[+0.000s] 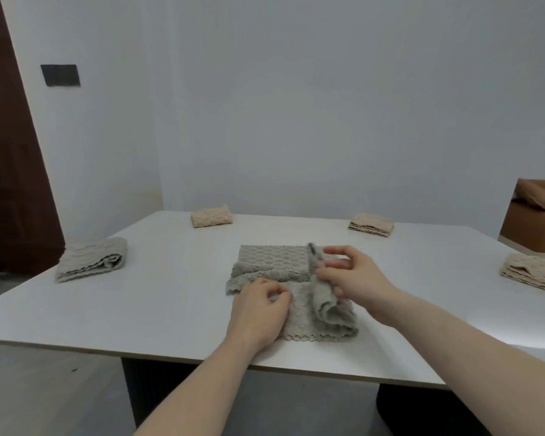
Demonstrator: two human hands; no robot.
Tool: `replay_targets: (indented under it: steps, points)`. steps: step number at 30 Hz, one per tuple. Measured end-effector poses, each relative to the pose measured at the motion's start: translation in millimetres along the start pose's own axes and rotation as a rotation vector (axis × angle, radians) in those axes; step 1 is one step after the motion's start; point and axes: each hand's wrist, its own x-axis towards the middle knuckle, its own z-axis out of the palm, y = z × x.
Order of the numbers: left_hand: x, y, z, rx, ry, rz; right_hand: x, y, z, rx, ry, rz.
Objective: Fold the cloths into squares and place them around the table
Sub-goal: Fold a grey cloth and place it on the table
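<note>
A grey textured cloth [272,262] lies partly folded in the middle of the white table [158,297], near its front edge. My right hand [350,278] pinches the cloth's right edge and holds that flap lifted and turned over toward the left. My left hand [260,309] rests with curled fingers on the near left part of the cloth and holds it down. Folded cloths sit around the table: a grey one [92,262] at the left, a beige one [211,216] at the far left, a beige one [371,225] at the far right, and a beige one [532,275] at the right edge.
A brown cardboard box [532,215] stands beyond the table's right side. A dark door [10,171] is at the left, with white walls behind the table. The table's front edge runs just below my wrists.
</note>
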Motion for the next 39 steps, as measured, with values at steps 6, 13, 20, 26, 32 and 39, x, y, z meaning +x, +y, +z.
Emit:
replay_targets:
  steps: [6,13,20,26,32,39]
  points:
    - [-4.3,6.7,-4.0,-0.062,0.005,-0.008,-11.4,34.2,-1.7,-0.325,0.173,-0.307]
    - [-0.7,1.0,-0.7,-0.112,0.036,-0.071,-15.8,72.8,-21.4,-0.324,0.257,-0.288]
    - [0.9,-0.9,1.3,-0.059,0.096,-0.106,-10.3,78.9,-21.6,-0.441,0.112,-0.254]
    - [-3.6,2.3,2.1,0.004,0.190,0.081,-8.8,85.3,-19.4,-0.739,-0.017,-0.346]
    - [-6.3,3.2,10.3,0.249,-0.082,0.247,-4.3,88.2,-17.7,-0.852,-0.045,-0.316]
    - [-0.8,3.4,10.7,0.306,-0.103,0.050,-5.7,85.3,-16.8,-0.888,-0.059,-0.289]
